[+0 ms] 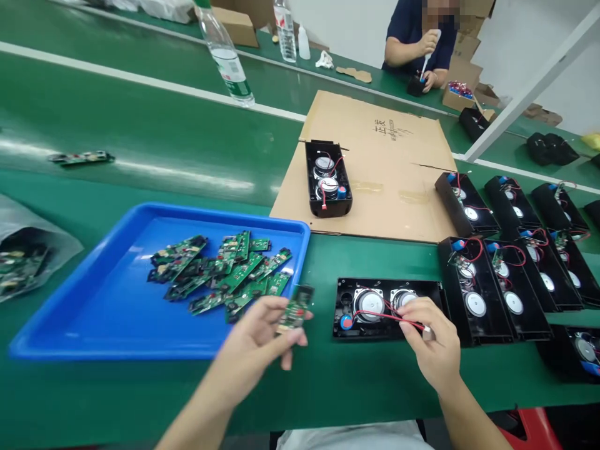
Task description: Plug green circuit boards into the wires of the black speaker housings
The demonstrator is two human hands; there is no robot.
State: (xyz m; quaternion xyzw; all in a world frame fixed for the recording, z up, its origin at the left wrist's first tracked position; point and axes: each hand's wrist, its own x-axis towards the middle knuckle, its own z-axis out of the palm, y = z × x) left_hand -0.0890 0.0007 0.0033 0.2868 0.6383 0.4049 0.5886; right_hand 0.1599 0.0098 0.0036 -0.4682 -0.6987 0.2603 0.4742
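Between the thumb and fingers of my left hand [260, 337] is a green circuit board [296, 311], held just off the right edge of the blue tray [94, 344]. More circuit boards [239, 275] lie heaped in that tray. My right hand [434, 344] pinches red wires [387, 315] that end in a small white plug [427, 334]. Those wires come from an open black speaker housing [344, 294] lying on the green bench below the hand. Inside it are two round speakers [371, 305] and a blue-and-red cylindrical part [346, 322]. My right fingers partly cover one speaker.
Several black housings [475, 322] stand in rows at right. Another housing [328, 187] rests on a cardboard sheet [394, 156]. A plastic bag of boards [28, 256] is at left, a water bottle [229, 69] behind. Across the bench, a co-worker [417, 44] handles a black part.
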